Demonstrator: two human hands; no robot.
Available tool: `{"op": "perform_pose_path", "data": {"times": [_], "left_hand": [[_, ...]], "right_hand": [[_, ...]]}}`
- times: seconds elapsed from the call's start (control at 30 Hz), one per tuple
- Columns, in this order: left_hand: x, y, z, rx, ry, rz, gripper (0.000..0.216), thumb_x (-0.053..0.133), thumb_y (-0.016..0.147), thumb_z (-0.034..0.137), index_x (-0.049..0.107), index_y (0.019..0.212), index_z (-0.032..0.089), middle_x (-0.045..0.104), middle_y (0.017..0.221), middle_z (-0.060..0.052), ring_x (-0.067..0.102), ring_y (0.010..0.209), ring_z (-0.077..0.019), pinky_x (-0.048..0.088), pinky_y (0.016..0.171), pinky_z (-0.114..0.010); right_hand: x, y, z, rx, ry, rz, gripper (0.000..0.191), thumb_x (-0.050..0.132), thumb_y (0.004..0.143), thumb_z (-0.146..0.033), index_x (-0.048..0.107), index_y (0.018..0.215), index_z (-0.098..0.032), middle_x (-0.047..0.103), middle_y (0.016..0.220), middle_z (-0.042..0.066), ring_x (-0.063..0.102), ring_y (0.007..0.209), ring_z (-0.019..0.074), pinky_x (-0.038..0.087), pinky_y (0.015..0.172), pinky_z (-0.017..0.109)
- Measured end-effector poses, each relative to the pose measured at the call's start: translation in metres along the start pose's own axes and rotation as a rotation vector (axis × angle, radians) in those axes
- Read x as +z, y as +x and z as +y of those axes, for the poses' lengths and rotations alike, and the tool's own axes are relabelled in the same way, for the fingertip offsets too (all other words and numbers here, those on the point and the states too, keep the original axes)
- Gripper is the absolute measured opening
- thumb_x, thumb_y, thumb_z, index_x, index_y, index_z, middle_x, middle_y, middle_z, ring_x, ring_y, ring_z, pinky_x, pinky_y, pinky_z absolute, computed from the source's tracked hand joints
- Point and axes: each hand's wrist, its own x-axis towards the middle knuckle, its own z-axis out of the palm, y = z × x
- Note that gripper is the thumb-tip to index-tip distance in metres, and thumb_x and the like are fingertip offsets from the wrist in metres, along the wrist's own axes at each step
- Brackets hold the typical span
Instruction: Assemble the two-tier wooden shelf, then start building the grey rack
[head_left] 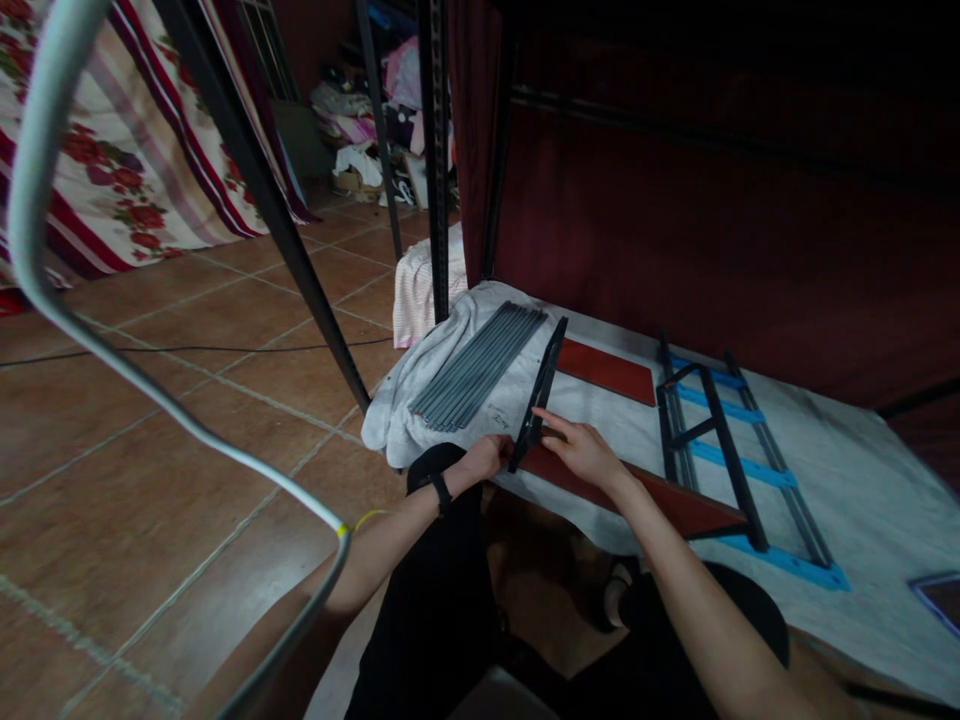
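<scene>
My left hand [491, 455], with a black band on the wrist, is closed at the near end of a black metal frame piece [541, 385] that stands on edge on a pale cloth [825, 470]. My right hand [581, 447] grips the same piece from the right, thumb up against it. A long reddish-brown board [660, 500] lies under and beside my right wrist. A bundle of grey metal rods [480, 365] lies just left of the black piece.
A black frame with blue rungs [720, 440] lies on the cloth to the right, with a second red board [607, 372] behind. Black shelf uprights [435, 150] rise ahead. A white tube [45, 260] curves across the left. Tiled floor [187, 400], flowered fabric and clutter lie beyond.
</scene>
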Motion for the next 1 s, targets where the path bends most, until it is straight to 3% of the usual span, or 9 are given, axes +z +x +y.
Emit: {"op": "perform_pose_path", "data": {"times": [0.23,0.6,0.7,0.83,1.0], "left_hand": [[-0.002,-0.003,-0.002,0.059,0.064,0.013,0.019,0.061,0.064,0.004,0.072,0.073,0.016,0.067,0.071,-0.002,0.057,0.067,-0.0163,0.044,0.069,-0.026],[-0.002,-0.004,0.001,0.088,0.138,0.045,0.018,0.064,0.068,0.003,0.073,0.077,0.016,0.065,0.077,-0.003,0.06,0.072,-0.0171,0.047,0.075,-0.026],[-0.008,-0.003,0.014,0.031,-0.021,0.134,0.011,0.062,0.077,0.011,0.072,0.078,0.016,0.067,0.075,-0.004,0.06,0.072,-0.0166,0.047,0.072,-0.026],[-0.018,-0.007,0.047,-0.016,-0.491,0.279,0.021,0.062,0.088,0.034,0.071,0.089,0.015,0.065,0.073,-0.003,0.056,0.064,-0.0131,0.046,0.064,-0.024],[-0.02,-0.014,0.076,0.03,-0.701,0.235,0.04,0.08,0.073,0.052,0.067,0.076,0.014,0.058,0.063,0.002,0.046,0.056,-0.0082,0.038,0.055,-0.022]], "right_hand": [[0.0,0.0,-0.002,0.018,-0.01,-0.008,0.058,0.053,0.094,-0.026,0.047,0.151,-0.038,0.075,0.121,-0.003,0.073,0.104,0.0228,0.053,0.093,0.035],[0.006,-0.003,-0.008,0.024,-0.131,-0.018,0.057,0.048,0.098,-0.027,0.043,0.154,-0.036,0.073,0.126,0.001,0.07,0.114,0.0256,0.052,0.097,0.038],[0.005,-0.004,-0.009,0.022,-0.14,-0.018,0.057,0.049,0.098,-0.027,0.042,0.154,-0.037,0.073,0.127,0.0,0.07,0.114,0.0249,0.052,0.098,0.038],[0.006,-0.004,-0.01,0.023,-0.146,-0.006,0.056,0.05,0.098,-0.028,0.043,0.153,-0.039,0.07,0.132,-0.002,0.068,0.119,0.0248,0.052,0.1,0.039],[0.007,-0.004,-0.01,0.04,-0.14,-0.007,0.056,0.049,0.098,-0.029,0.044,0.153,-0.038,0.069,0.135,-0.001,0.068,0.119,0.0265,0.053,0.101,0.042]]}}
